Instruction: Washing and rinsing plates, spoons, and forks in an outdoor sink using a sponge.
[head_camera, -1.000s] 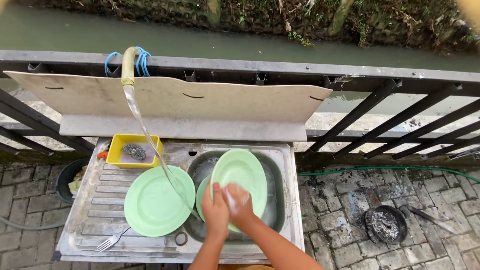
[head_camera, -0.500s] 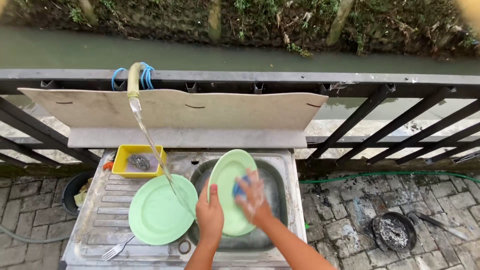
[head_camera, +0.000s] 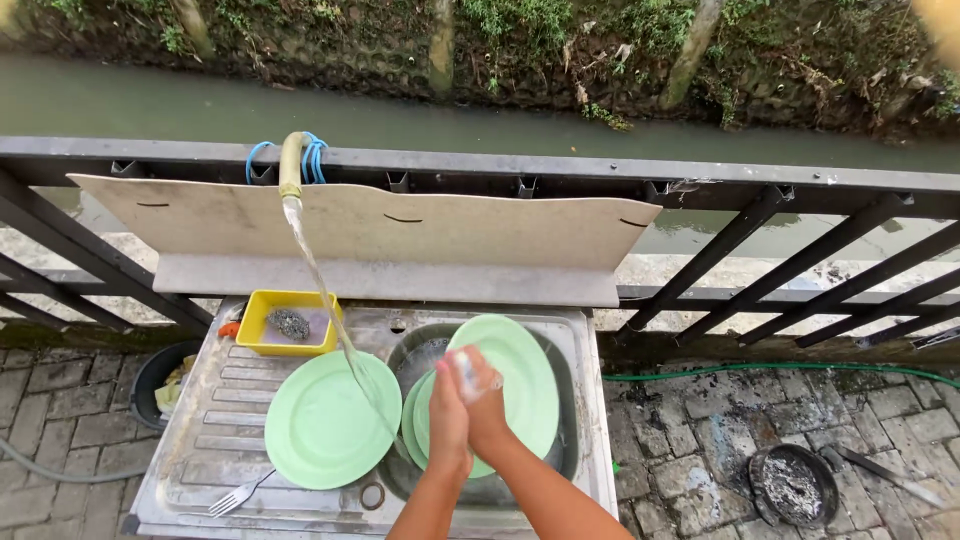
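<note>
A light green plate (head_camera: 518, 372) is held tilted over the sink basin (head_camera: 565, 440). My left hand (head_camera: 447, 415) grips its near left rim. My right hand (head_camera: 484, 398) presses a foamy sponge (head_camera: 466, 377) against the plate's face, and most of the sponge is hidden by fingers and suds. The edge of a second green plate (head_camera: 409, 410) shows in the basin behind my left hand. A third green plate (head_camera: 330, 420) lies flat on the steel drainboard (head_camera: 200, 430). Water (head_camera: 325, 290) streams from a yellowish hose (head_camera: 291, 165) down toward the basin's left edge.
A fork (head_camera: 238, 494) lies at the drainboard's front. A yellow tub (head_camera: 255, 335) holding a steel scrubber (head_camera: 290, 323) sits at its back. A pale board (head_camera: 450, 230) leans on the black railing (head_camera: 800, 180). A black bucket (head_camera: 148, 378) stands left; an ash-filled pan (head_camera: 792, 485) lies right.
My right hand slid from the plate's right side to its upper left, close to my left hand. The plate now faces me more. The view shifted slightly.
</note>
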